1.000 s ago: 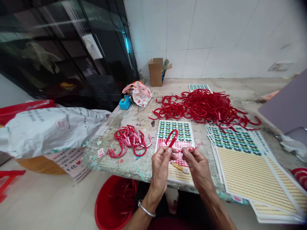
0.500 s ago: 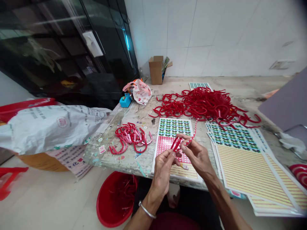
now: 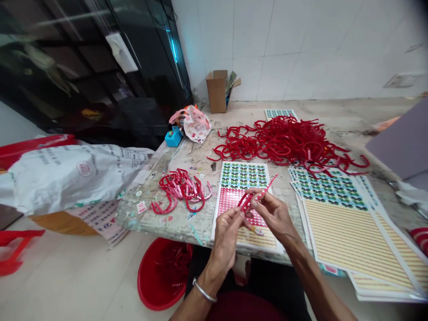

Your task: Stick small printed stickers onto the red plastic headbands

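My left hand (image 3: 226, 236) pinches a thin red curved band (image 3: 243, 199), which looks like a headband, above a printed sticker sheet (image 3: 244, 176). My right hand (image 3: 274, 216) has its thumb and fingers closed on a red-and-white dotted strip (image 3: 272, 181). The strip's free end points up and to the right, and its lower part lies along the headband. Part of both is hidden by my fingers. A bandaged or wrapped fingertip (image 3: 257, 230) shows below the headband. The sheet carries green-blue pictures, red dotted rows and yellow stripes.
A small heap of dotted headbands (image 3: 182, 189) lies left of the sheet. Behind it spreads a big pile of plain red headbands (image 3: 287, 138). More sticker sheets (image 3: 347, 232) are stacked at right. A red basket (image 3: 150, 276) stands below the table edge, near a blue tape dispenser (image 3: 173, 137) above.
The strip's free end has swung from nearly upright to a slant toward the right. My right hand has shifted slightly along the headband; the camera view has moved a little.
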`<control>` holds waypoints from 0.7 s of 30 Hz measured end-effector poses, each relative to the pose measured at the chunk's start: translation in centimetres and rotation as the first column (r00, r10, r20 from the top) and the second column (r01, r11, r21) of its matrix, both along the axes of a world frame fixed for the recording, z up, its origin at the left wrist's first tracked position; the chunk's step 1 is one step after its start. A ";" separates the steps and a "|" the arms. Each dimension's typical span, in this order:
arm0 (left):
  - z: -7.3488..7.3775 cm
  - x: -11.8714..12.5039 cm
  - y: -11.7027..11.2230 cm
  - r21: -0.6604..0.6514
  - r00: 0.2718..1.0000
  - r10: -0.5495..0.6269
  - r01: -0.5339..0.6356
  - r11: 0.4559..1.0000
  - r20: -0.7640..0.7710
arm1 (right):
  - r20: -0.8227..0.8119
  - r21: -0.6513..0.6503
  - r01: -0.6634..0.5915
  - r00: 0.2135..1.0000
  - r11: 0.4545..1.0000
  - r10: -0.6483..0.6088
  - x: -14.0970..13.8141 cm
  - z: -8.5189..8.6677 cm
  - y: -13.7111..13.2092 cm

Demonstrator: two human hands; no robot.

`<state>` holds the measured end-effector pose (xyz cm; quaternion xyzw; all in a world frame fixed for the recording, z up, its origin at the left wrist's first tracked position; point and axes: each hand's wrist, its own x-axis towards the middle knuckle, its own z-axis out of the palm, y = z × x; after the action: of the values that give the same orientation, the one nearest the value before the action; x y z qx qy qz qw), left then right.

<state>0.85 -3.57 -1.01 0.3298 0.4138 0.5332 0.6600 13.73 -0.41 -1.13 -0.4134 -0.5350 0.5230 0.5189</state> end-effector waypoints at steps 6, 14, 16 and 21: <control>0.1 -0.1 0.1 -0.015 1.000 0.008 -0.008 1.000 0.009 | -0.001 0.004 -0.013 1.000 1.000 0.013 -0.3 0.0 0.2; 0.1 -0.1 0.2 -0.028 1.000 0.006 -0.005 1.000 0.031 | -0.017 0.004 -0.004 1.000 1.000 0.004 -0.5 -0.2 0.2; 0.1 -0.1 0.2 -0.024 1.000 0.001 0.000 1.000 0.030 | -0.025 0.007 -0.014 1.000 1.000 0.014 -0.5 -0.3 0.2; 0.0 -0.1 0.2 -0.038 1.000 0.014 -0.014 0.999 0.011 | 0.052 0.022 0.006 0.999 1.000 -0.008 -0.5 -0.1 0.2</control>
<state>0.75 -3.40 -1.05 0.3115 0.4223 0.5318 0.6647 13.23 -0.20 -1.26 -0.4232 -0.5526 0.5044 0.5110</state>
